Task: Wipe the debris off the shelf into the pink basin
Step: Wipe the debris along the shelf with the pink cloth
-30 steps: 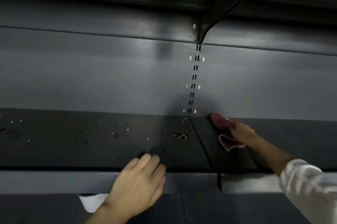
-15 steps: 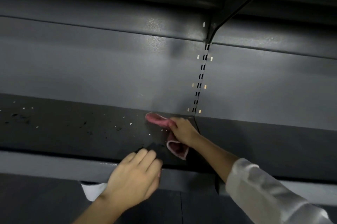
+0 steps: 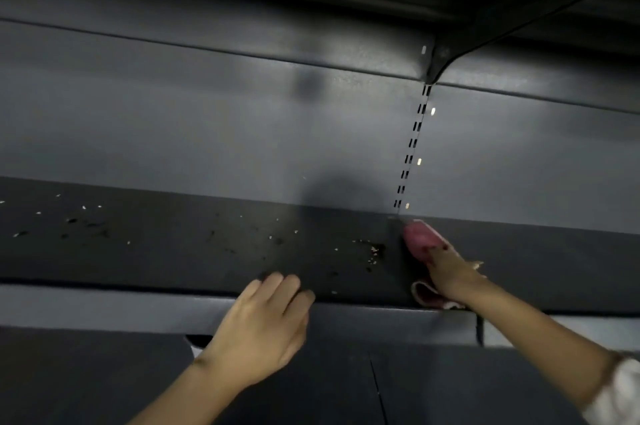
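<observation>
The right hand (image 3: 450,272), right of centre in the frame, grips a soft pink cloth (image 3: 420,239) and presses it onto the dark grey metal shelf (image 3: 173,251) beside the seam below the slotted upright (image 3: 412,144). The left hand (image 3: 263,324), at lower centre, rests on the shelf's front lip with its fingers relaxed, holding nothing. The scattered pale and dark crumbs of debris (image 3: 372,251) lie in a loose band across the shelf, running left to right from the far left of the frame to just left of the cloth. These crumbs look light and loose, so they should slide easily under a flat, wadded cloth. The cloth is limp; bunching it in the palm seems best. Its long axis runs from the back wall toward the front edge. The pink basin is possibly the pale shape (image 3: 195,350) at the left wrist.
</observation>
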`<act>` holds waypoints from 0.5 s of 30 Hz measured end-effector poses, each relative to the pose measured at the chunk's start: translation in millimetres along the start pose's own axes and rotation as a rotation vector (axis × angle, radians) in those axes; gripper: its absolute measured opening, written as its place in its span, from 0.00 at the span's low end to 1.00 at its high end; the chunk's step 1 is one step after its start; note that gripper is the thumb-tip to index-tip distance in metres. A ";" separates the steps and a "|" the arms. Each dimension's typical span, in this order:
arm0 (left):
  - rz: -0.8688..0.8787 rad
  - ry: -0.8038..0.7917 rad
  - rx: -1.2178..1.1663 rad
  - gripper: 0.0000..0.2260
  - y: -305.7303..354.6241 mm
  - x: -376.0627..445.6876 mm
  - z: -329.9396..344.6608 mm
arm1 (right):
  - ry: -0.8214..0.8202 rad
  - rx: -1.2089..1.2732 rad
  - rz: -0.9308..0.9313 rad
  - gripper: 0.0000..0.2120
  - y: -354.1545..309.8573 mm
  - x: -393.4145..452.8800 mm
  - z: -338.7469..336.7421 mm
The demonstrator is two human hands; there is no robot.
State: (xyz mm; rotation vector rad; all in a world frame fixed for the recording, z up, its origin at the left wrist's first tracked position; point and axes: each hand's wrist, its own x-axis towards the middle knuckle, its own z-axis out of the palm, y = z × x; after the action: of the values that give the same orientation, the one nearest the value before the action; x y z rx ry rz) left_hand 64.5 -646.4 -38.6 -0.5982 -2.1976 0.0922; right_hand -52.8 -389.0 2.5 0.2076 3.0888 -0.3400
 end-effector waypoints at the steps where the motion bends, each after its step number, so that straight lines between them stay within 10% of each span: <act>1: -0.005 -0.006 -0.010 0.14 -1.6 -1.5 0.5 | -0.003 -0.025 -0.009 0.19 -19.0 -6.8 5.1; 9: 0.013 -0.042 -0.133 0.14 -7.8 -1.7 -6.3 | 0.014 0.155 -0.221 0.17 -153.3 -35.3 27.5; 15: 0.002 0.034 -0.042 0.12 -42.6 -13.2 -18.3 | 0.211 0.249 -0.250 0.17 -117.0 -44.0 -2.9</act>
State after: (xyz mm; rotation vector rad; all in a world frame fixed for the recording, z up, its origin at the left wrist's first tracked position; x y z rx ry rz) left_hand 68.8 -692.4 -25.0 -0.6209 -2.1711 0.0369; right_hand -25.1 -507.2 32.3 -0.1518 3.2762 -0.7600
